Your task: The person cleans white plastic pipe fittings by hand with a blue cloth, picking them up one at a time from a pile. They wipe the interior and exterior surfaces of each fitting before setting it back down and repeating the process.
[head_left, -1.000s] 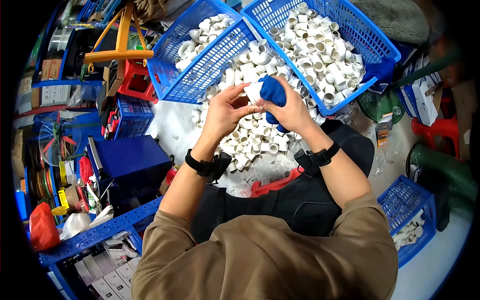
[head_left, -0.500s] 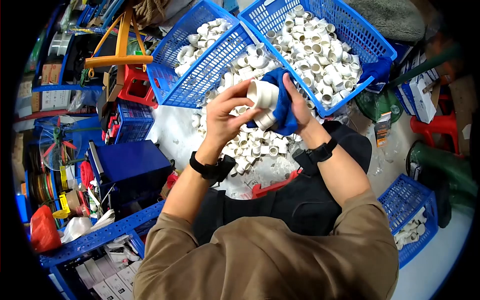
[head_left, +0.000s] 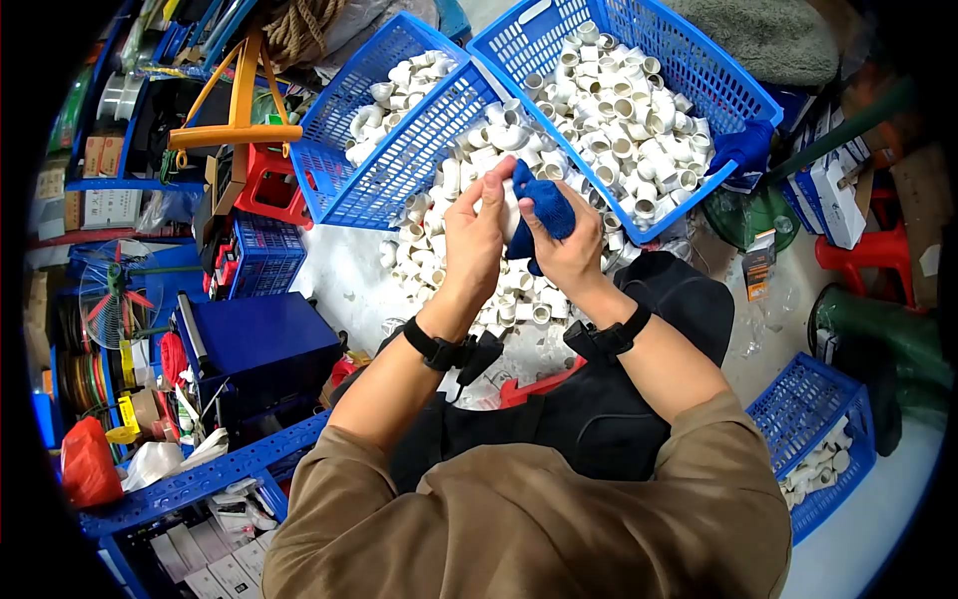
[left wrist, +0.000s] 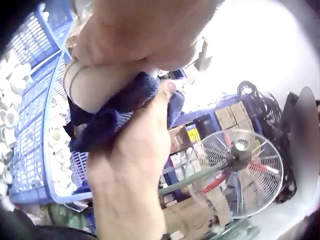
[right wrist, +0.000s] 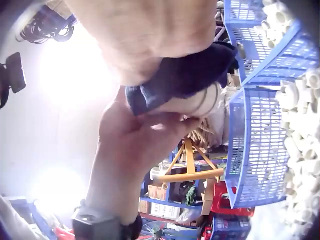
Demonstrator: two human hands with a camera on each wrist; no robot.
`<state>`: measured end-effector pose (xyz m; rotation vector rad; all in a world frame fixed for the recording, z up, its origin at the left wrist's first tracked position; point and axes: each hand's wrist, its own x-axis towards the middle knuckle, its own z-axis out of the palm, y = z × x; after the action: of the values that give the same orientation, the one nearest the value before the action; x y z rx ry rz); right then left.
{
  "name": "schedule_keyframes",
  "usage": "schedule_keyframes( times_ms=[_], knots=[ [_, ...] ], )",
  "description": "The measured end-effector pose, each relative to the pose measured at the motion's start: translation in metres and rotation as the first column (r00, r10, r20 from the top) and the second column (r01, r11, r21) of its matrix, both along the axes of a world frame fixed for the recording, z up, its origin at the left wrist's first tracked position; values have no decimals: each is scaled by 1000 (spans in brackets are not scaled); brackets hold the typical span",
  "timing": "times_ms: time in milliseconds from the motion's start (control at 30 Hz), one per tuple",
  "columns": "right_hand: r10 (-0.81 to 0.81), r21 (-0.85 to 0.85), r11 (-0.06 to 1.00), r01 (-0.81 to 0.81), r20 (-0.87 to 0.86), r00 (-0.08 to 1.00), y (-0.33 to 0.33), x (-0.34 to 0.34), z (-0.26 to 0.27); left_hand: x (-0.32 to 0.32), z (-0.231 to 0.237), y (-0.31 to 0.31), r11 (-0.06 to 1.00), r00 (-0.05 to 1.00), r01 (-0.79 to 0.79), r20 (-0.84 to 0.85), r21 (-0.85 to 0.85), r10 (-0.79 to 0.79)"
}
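A white plastic pipe fitting point(left wrist: 90, 85) is held between both hands, mostly hidden by fingers and cloth in the head view. My left hand point(head_left: 473, 240) grips it from the left, fingers pointing up along its side. On the other side, my right hand point(head_left: 581, 250) holds a dark blue cloth point(head_left: 549, 205) bunched against the fitting, thumb lying over the cloth. In the right wrist view the fitting's ridged rim point(right wrist: 207, 100) sticks out past the cloth. Below the hands a heap of similar white fittings point(head_left: 519, 307) covers the floor.
Two blue plastic baskets, a left one point(head_left: 419, 132) and a right one point(head_left: 733, 80), stand ahead with white fittings inside. A smaller blue basket point(head_left: 803, 399) sits at right. Left are a dark blue box point(head_left: 259, 334), a red stool point(head_left: 269, 185) and a fan point(head_left: 115, 290).
The fitting was turned with its round opening showing half a second ago; now hands and cloth close over it. The left hand has moved right, closer to the right hand.
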<state>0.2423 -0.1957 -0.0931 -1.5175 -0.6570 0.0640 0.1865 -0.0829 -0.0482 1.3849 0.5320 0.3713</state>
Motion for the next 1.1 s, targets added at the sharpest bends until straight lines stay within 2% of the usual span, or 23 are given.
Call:
schedule_keyframes(
  times_ms=[67, 167, 200, 233, 300, 333, 367, 433, 533, 567, 600, 633, 667, 700, 733, 767, 833, 867, 900, 967, 1000, 1033, 1100],
  knots=[
    [5, 105, 994, 20, -236, 972, 4, -2, -5, 2, 1, -7, 979, 1000, 23, 3, 201, -24],
    [74, 370, 928, 37, -280, 957, 16, -15, -18, 0, -3, -18, 948, 988, 40, 132, 314, -85],
    [210, 418, 908, -19, -415, 885, 12, -20, -13, 2, -4, -19, 954, 969, 60, 210, 294, -126],
    [209, 418, 908, -19, -415, 885, 10, -17, -11, 2, -4, -18, 954, 969, 61, 211, 294, -127],
    [363, 543, 838, -46, -492, 791, 5, -7, -5, -1, 0, -12, 921, 904, 205, 297, 332, -308],
    [513, 631, 775, 36, -660, 549, 2, -4, 1, -1, 3, -5, 835, 869, 302, 227, 459, -439],
    [650, 703, 703, 105, -696, 305, -2, 0, 8, -1, 1, -14, 877, 835, 347, 318, 332, -450],
    [641, 663, 749, -5, -722, 260, -4, 5, -3, 3, -1, -8, 798, 769, 388, 315, 462, -556],
    [500, 591, 802, 84, -742, 447, 6, 7, -7, 12, 1, 3, 810, 834, 231, 319, 539, -450],
    [444, 569, 815, 106, -733, 515, 6, 9, -8, 10, 3, 6, 736, 906, 66, 269, 673, -327],
    [329, 540, 827, 155, -689, 645, 7, 13, -2, 6, 4, 8, 663, 961, 9, 176, 749, -212],
    [224, 475, 860, 187, -680, 699, 9, 19, -15, 2, 4, 9, 574, 992, -32, 96, 818, -81],
    [103, 402, 892, 207, -626, 773, 7, 24, -19, 0, 3, 6, 561, 1000, -25, 26, 828, 6],
    [-19, 326, 915, 238, -556, 831, 4, 26, -19, 1, 2, 5, 531, 999, 15, 7, 847, -41],
    [-87, 228, 942, 246, -543, 835, 2, 25, -19, 0, -5, 3, 744, 999, -18, -22, 668, 43],
    [-88, 224, 943, 246, -545, 834, 0, 23, -18, -3, -12, 2, 896, 990, -73, -74, 438, 117],
    [-173, 102, 964, 244, -454, 874, 0, 20, -7, 1, -3, 8, 926, 993, -114, 21, 361, 114],
    [-124, 194, 956, 221, -418, 900, 0, 16, -5, 3, 1, 7, 936, 987, -159, 77, 314, 141],
    [55, 288, 955, 68, -398, 916, -1, 13, -8, 4, -1, 7, 935, 986, -165, 77, 314, 148],
    [115, 478, 876, 68, -344, 932, 9, 1, -13, 7, -6, 11, 946, 997, -70, 44, 317, 60],
    [328, 556, 830, -43, -424, 844, 3, -4, -7, 6, -3, 11, 962, 998, 45, 29, 268, -55],
    [477, 638, 766, -85, -474, 740, 6, -2, -22, 8, -11, 11, 972, 997, 42, 49, 230, -55],
    [640, 778, 618, -116, -412, 648, -1, 2, -15, 4, -14, 20, 962, 984, 162, 34, 218, -173]
  ],
)
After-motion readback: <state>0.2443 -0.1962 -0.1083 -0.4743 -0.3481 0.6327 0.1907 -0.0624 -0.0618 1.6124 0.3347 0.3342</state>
